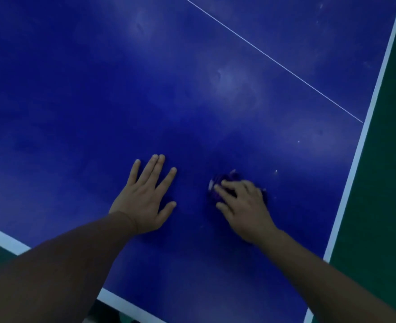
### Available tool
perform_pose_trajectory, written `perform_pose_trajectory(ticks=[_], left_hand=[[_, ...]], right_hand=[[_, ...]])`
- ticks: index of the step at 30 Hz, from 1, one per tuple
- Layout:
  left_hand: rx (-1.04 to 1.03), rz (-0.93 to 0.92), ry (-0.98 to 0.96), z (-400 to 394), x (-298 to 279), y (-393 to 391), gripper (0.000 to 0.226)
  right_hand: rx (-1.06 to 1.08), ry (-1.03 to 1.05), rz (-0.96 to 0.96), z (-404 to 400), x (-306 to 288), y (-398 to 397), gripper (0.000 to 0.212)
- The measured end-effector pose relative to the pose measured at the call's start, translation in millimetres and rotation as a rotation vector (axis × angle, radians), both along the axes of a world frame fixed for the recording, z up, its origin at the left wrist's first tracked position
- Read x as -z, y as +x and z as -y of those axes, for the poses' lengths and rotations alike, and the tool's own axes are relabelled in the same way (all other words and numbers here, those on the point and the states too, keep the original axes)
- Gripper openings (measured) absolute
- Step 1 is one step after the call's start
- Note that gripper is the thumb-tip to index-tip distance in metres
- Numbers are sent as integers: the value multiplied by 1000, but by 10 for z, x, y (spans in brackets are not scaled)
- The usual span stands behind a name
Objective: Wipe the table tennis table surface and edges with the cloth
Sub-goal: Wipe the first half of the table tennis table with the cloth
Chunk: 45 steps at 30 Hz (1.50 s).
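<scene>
While the right hand (243,206) presses the bunched purple cloth (225,183) against the blue table tennis table (99,89), fingers curled over the wad and gripping it, the left hand (145,201) lies flat at its 9 o'clock, fingers straight and spread, bracing. The cloth sits near the corner, toward 5 o'clock of the visible surface, well clear of the white centre line (274,59). Keep the palm low and the pressure even; overlap each stroke, working outward to the white edge band (355,159) at 3 o'clock. Pale smudges remain toward 12 o'clock. The cloth is crumpled and blurred, so no long axis can be determined; it appears roughly round.
</scene>
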State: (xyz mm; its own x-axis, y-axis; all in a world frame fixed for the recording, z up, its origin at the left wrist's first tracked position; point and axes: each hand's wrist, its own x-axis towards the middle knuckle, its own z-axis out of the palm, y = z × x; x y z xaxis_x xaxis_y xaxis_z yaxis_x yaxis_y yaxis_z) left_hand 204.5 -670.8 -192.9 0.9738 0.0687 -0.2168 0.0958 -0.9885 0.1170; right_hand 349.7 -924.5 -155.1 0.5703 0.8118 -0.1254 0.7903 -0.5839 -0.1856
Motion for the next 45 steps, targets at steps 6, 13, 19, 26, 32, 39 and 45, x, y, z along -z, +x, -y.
perform_pose_trajectory(ticks=[6, 13, 19, 26, 32, 39, 45], left_hand=[[-15, -21, -13, -8, -29, 16, 82], [5, -88, -64, -115, -128, 18, 86], [-70, 44, -45, 134, -56, -718, 71], [-68, 48, -51, 196, 51, -944, 69], [-71, 36, -83, 185, 43, -951, 66], [-32, 17, -92, 168, 26, -939, 70], [-17, 15, -74, 135, 20, -935, 77]], right_hand=[[266, 97, -21, -532, 86, -293, 47], [-186, -4, -17, 42, -1, -637, 51], [307, 42, -26, -345, 60, -691, 47], [-80, 20, 27, 137, 70, -1497, 48], [378, 48, -6, -258, 18, -1267, 45], [186, 79, 4, -86, 87, -2386, 47], [577, 3, -21, 70, -33, -1878, 43]])
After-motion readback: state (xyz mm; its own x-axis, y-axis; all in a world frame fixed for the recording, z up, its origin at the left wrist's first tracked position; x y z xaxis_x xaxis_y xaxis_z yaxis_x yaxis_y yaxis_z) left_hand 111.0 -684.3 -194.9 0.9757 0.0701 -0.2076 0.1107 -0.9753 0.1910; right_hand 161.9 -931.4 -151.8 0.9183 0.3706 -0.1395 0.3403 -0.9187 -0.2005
